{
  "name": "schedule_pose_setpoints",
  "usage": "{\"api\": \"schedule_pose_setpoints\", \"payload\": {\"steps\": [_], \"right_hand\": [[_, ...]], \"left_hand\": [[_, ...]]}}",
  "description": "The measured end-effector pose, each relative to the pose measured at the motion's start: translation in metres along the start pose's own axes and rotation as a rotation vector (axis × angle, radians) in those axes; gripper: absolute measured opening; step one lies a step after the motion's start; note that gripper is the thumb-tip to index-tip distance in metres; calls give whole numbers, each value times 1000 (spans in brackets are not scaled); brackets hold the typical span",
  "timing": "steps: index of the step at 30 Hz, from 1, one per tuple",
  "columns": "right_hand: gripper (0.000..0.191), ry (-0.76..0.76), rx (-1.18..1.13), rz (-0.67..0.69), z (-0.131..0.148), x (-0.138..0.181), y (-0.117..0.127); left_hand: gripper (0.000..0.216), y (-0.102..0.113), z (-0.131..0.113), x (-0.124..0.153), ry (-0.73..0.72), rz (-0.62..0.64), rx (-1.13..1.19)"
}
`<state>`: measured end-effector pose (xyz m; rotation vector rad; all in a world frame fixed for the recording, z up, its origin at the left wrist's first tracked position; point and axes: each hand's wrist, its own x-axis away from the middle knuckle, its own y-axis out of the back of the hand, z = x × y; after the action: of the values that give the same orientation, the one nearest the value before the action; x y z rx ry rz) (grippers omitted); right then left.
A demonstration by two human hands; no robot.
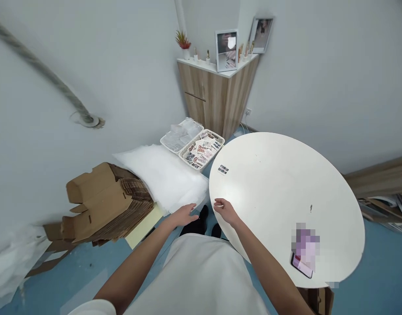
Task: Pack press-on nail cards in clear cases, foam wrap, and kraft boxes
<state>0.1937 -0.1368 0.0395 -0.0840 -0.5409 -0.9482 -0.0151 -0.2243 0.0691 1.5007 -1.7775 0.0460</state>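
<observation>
My left hand [185, 215] hangs in the air beside the round white table [286, 201], fingers stretched forward, holding nothing, near the edge of a white padded sheet pile [161, 173]. At the table's near-left rim is my right hand [225, 210], its fingers loosely curled and nothing visible in them. A small card with dark dots [223, 169] lies on the table near its left edge, beyond my right hand.
Two white baskets [202, 151] of small packets stand on the floor past the sheets. Flattened cardboard boxes [104, 203] are stacked at the left. A phone [302, 265] lies at the table's near-right edge. A wooden corner cabinet [214, 94] holds frames and small plants.
</observation>
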Motion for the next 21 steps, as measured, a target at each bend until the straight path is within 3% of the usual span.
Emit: {"api": "schedule_pose_setpoints", "payload": {"steps": [6, 12, 17, 21], "right_hand": [[37, 49, 82, 119, 30, -17, -11], [38, 98, 166, 157, 68, -62, -34], [41, 140, 318, 224, 101, -120, -61], [43, 235, 500, 147, 127, -178, -87]], "left_hand": [[66, 31, 14, 14, 64, -87, 49], [73, 95, 20, 3, 74, -93, -136], [67, 155, 35, -43, 20, -148, -239], [61, 195, 47, -100, -46, -293, -258]]}}
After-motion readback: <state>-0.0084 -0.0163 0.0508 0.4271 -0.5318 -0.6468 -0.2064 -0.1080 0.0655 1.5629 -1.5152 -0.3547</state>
